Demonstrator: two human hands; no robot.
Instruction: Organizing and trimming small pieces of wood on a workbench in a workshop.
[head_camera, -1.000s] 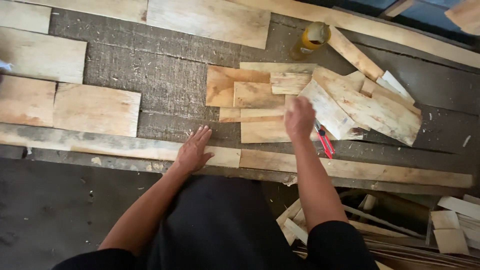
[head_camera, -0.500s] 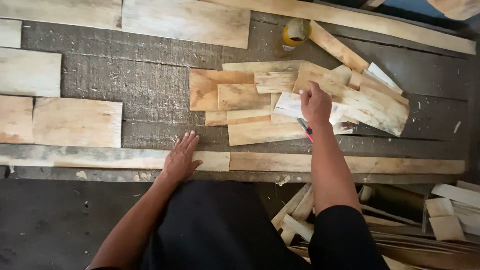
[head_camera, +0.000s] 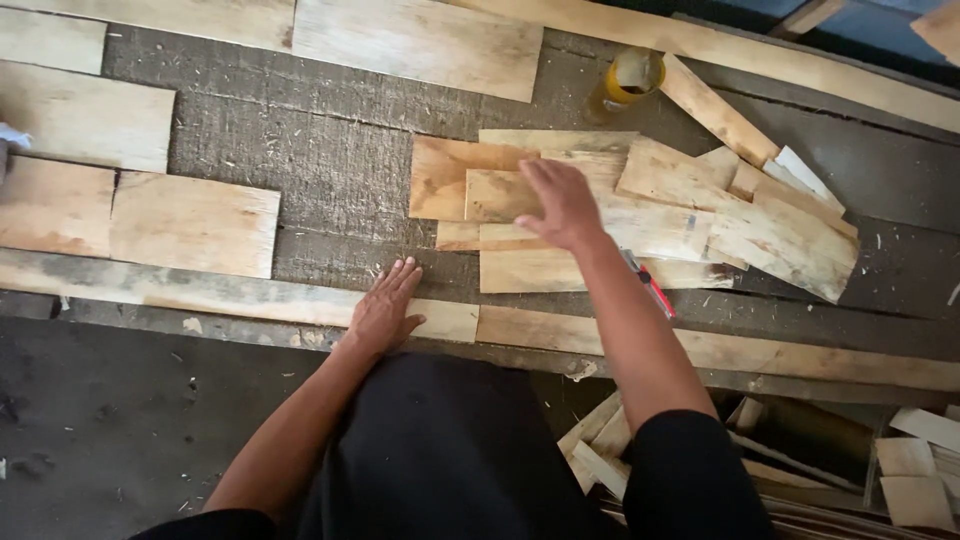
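On the dark mat, the right hand (head_camera: 560, 205) pressed flat and unclenched on a wood sheet (head_camera: 500, 195) in the loose pile (head_camera: 700, 210) at two o'clock. The left hand (head_camera: 385, 310) lay flat on a strip (head_camera: 200, 290). Laid panels (head_camera: 190, 220) sat at ten o'clock; much of the pile looked unplaced.

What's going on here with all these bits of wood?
A person in black is bent over a dark work surface strewn with thin wood pieces. The right hand rests on a pile of wood pieces, fingers spread on top of them. The left hand lies flat on a long plank at the near edge. A red cutter lies by the right forearm, and a yellow jar stands behind the pile.
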